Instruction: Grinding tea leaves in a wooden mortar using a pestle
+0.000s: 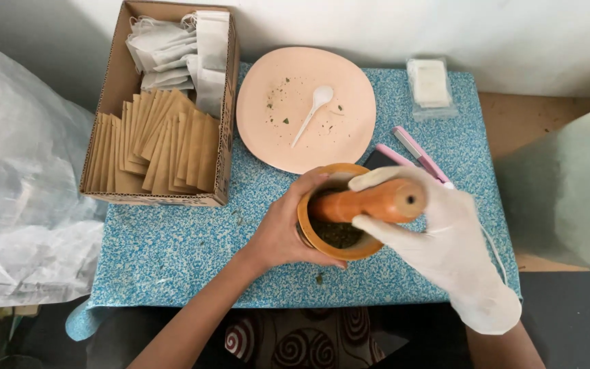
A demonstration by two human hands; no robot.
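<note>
Presently: mortar [322, 236], wooden, mid-table [172, 253], dried green herb inside. Left hand [283, 229], bare, wrapped closed around mortar's near wall. Right hand [438, 236], gloved white, fingers curled shut on pestle [367, 202], which lies tilted, tip down in the bowl. Risk, judged: a hard sideways stroke could tip the mortar or flick herb onto the cloth; the loose glove may slip. Behind: pink plate [349, 89], white spoon [312, 113], box [110, 89] of sachets.

Count: 1 mortar [338, 236], 1 pestle [367, 202], 1 plate [306, 109], 1 spoon [313, 113], 1 box [113, 85], 1 clear packet [431, 87], 2 pink tools [418, 156]. Brown sachets [155, 147] and white sachets [175, 51]: stacked, too many overlapping to count.
</note>
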